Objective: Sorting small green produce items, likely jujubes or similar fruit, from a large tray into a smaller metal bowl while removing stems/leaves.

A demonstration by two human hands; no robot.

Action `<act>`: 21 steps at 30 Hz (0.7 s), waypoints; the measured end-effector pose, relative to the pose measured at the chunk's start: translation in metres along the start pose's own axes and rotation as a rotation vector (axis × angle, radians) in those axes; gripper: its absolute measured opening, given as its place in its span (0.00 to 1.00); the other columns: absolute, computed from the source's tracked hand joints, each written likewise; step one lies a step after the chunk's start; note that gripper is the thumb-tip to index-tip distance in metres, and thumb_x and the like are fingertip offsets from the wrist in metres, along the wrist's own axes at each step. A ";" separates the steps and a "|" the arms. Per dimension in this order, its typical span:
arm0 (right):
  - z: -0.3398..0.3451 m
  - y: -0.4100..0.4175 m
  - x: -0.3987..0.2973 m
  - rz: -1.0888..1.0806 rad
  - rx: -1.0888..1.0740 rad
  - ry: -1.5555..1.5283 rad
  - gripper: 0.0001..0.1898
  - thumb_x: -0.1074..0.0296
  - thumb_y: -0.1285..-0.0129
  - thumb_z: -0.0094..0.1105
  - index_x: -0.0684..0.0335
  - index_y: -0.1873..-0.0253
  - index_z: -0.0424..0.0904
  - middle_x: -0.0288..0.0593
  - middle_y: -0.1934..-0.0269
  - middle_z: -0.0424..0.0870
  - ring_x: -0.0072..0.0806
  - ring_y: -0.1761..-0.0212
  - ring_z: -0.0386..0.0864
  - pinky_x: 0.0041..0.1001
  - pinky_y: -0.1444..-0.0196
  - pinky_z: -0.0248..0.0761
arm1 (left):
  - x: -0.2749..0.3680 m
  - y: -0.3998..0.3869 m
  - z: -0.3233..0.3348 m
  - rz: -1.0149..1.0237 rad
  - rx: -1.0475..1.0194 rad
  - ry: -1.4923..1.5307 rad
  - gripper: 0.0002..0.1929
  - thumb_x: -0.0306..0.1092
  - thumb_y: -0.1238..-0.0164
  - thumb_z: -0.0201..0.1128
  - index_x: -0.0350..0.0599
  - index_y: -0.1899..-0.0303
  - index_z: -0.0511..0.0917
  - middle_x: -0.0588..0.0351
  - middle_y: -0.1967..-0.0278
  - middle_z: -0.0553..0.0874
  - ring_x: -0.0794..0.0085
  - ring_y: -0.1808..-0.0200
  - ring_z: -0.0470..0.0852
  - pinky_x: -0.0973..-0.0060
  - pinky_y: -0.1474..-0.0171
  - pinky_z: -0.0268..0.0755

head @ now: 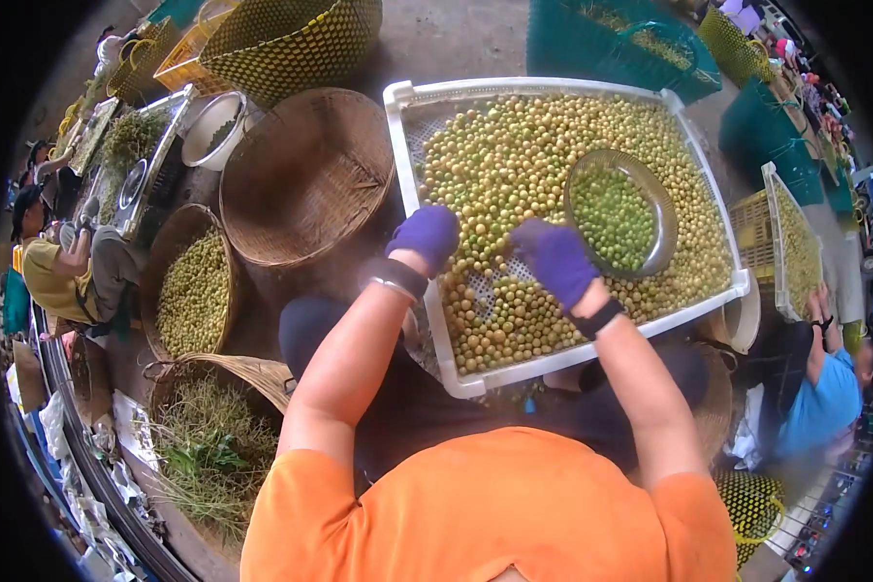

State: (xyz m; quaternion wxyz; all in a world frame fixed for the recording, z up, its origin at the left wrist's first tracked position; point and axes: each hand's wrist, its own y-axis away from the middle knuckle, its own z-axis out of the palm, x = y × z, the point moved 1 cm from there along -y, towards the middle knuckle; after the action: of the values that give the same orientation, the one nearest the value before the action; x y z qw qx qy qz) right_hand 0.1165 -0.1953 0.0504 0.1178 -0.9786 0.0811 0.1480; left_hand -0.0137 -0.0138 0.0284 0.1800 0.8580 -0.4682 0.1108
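A white plastic tray [589, 353] with a perforated bottom holds many small round yellow-green fruits [509, 160]. On the fruits at the tray's right side rests a clear bowl [665, 218] of smaller, greener fruits [611, 211]. My left hand [427, 236], in a purple glove, is over the tray's left edge with its fingers curled; whether it holds anything is hidden. My right hand [556, 258], also gloved in purple, is just left of the bowl, low over the fruits, its fingertips blurred. Bare perforated tray bottom shows between the hands.
Left of the tray stand an empty wicker basket [262, 211], a basket of fruits [193, 291] and a basket of stems [218, 444]. A yellow-black woven basket [298, 44] and a green container [611, 44] stand beyond. People sit at trays on both sides.
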 end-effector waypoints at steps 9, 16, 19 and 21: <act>0.069 -0.014 -0.052 -0.279 -0.121 -0.002 0.08 0.67 0.41 0.59 0.54 0.57 0.81 0.43 0.64 0.81 0.41 0.63 0.83 0.39 0.60 0.76 | -0.008 -0.007 -0.010 -0.124 0.051 0.096 0.11 0.33 0.37 0.55 0.41 0.65 0.85 0.40 0.65 0.86 0.48 0.60 0.87 0.58 0.54 0.79; 0.027 0.007 -0.031 -0.210 -0.120 -0.201 0.12 0.65 0.48 0.70 0.55 0.58 0.83 0.43 0.65 0.82 0.42 0.65 0.83 0.39 0.63 0.76 | 0.010 0.012 -0.011 -0.047 -0.075 -0.205 0.09 0.31 0.40 0.59 0.41 0.62 0.86 0.43 0.62 0.88 0.50 0.60 0.88 0.56 0.57 0.80; 0.042 -0.018 -0.018 -0.055 -0.058 -0.039 0.05 0.65 0.40 0.62 0.56 0.61 0.82 0.46 0.66 0.83 0.39 0.64 0.84 0.37 0.62 0.77 | 0.022 0.019 -0.018 0.011 -0.129 -0.280 0.07 0.26 0.41 0.63 0.42 0.62 0.86 0.46 0.62 0.88 0.55 0.59 0.89 0.59 0.62 0.82; 0.055 -0.031 -0.023 -0.079 -0.006 0.037 0.03 0.68 0.40 0.60 0.57 0.64 0.82 0.46 0.67 0.83 0.40 0.69 0.85 0.36 0.67 0.78 | 0.020 0.018 -0.021 -0.022 -0.091 -0.266 0.07 0.26 0.40 0.62 0.43 0.62 0.86 0.45 0.63 0.88 0.55 0.59 0.89 0.59 0.61 0.82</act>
State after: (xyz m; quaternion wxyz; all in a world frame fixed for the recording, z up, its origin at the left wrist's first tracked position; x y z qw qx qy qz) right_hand 0.0863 -0.1488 0.0124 0.1192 -0.9839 0.0442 0.1255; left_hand -0.0186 -0.0290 0.0582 0.1564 0.8611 -0.4830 -0.0274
